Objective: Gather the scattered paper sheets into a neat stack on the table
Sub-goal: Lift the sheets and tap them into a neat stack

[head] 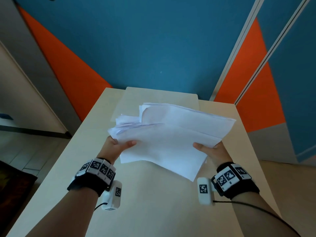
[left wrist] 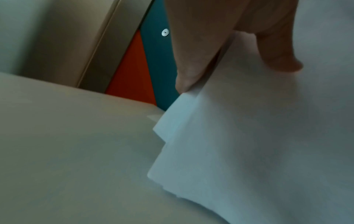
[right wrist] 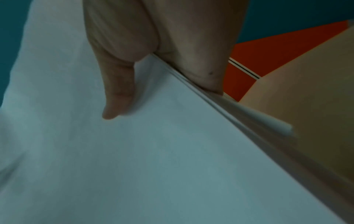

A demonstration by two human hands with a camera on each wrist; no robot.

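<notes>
While held, sheets above table

The tabletop in front of me is a pale beige slab, narrow and long, running away from me toward a blue and orange wall. Its near half is bare and smooth, with a dull sheen. On its far end lies a flat board of the same beige colour, its far edge reaching the tabletop's far edge; its near part is hidden, so I cannot tell how far it comes toward me. In the left wrist view the tabletop shows as a plain matte surface, and in the right wrist view a strip of it appears at the right.
</notes>
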